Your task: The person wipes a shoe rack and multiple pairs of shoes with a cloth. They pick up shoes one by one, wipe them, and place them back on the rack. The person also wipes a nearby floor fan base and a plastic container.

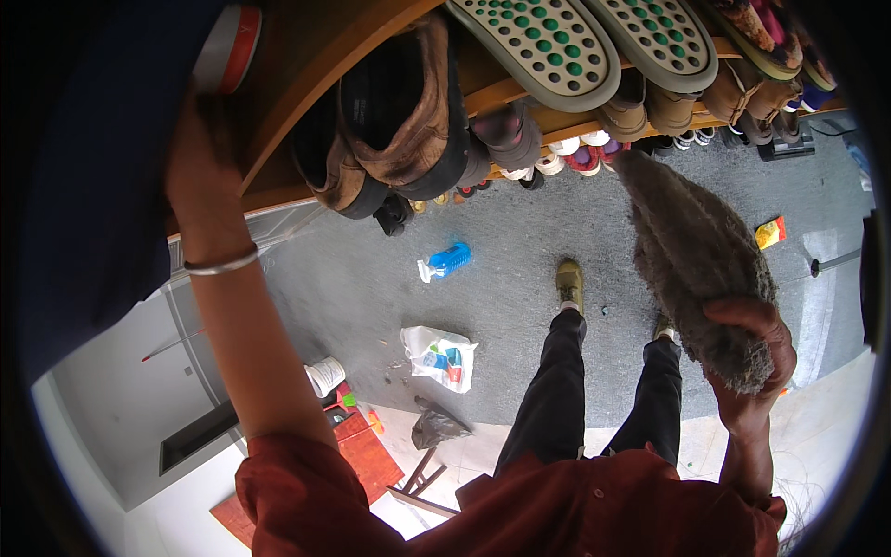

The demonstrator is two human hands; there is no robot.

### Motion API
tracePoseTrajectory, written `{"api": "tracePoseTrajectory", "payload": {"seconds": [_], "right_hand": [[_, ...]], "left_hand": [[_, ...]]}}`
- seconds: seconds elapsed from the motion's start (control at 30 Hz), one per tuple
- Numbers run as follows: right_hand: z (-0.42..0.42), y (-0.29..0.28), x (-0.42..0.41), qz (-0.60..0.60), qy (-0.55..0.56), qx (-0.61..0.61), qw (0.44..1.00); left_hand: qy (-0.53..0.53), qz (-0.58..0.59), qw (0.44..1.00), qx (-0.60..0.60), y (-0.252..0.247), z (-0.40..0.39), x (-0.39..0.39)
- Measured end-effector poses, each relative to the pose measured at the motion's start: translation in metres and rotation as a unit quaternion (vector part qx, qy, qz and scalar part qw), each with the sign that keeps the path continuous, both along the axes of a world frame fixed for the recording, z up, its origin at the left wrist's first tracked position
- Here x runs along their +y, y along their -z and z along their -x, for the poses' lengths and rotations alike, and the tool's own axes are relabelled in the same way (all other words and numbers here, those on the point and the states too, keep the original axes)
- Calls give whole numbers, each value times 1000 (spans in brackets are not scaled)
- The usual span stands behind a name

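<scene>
My right hand (759,341) grips a fluffy grey-brown cleaning cloth or duster head (696,257), held out at the right in front of the shoe rack. My left hand (202,153), below a silver bangle (223,263), reaches up to the wooden shelf (313,90) at the upper left; its fingers are dim and blurred near a grey and red-edged item (240,52). Between the hands on the rack stand worn brown leather shoes (404,132) and a pair of massage sandals with green and grey studs (550,42).
Lower shelves hold several more shoes. On the grey floor lie a blue spray bottle (449,260), a white plastic bag with packets (440,358), a black bag (437,426) and a yellow-red packet (770,232). A white bucket (325,377) and reddish wooden furniture (365,452) stand lower left.
</scene>
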State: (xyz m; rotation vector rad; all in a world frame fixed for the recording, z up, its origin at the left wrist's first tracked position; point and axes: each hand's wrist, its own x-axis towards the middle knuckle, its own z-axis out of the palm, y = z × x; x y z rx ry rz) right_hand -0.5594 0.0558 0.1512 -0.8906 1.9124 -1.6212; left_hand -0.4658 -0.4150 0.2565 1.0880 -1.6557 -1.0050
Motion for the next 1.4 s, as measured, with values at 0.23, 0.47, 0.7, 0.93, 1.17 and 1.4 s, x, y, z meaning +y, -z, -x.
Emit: {"api": "tracePoseTrajectory", "payload": {"seconds": [0.23, 0.47, 0.7, 0.93, 1.17, 1.4], "right_hand": [[4, -7, -30, 46, 7, -42, 998], [31, -41, -57, 29, -67, 88, 994], [35, -68, -142, 115, -162, 337, 920], [-2, -109, -267, 52, -217, 508, 832], [51, -121, -367, -47, -146, 601, 784], [71, -109, -346, -95, -134, 598, 784]], "left_hand": [[94, 406, 809, -414, 4, 1, -27], [74, 421, 712, -558, 1, -35, -115], [-21, 726, 403, -557, 16, -73, -73], [100, 432, 863, -242, 29, -92, 34], [94, 380, 873, -291, 45, -80, 65], [105, 428, 860, -258, 68, -105, 56]]}}
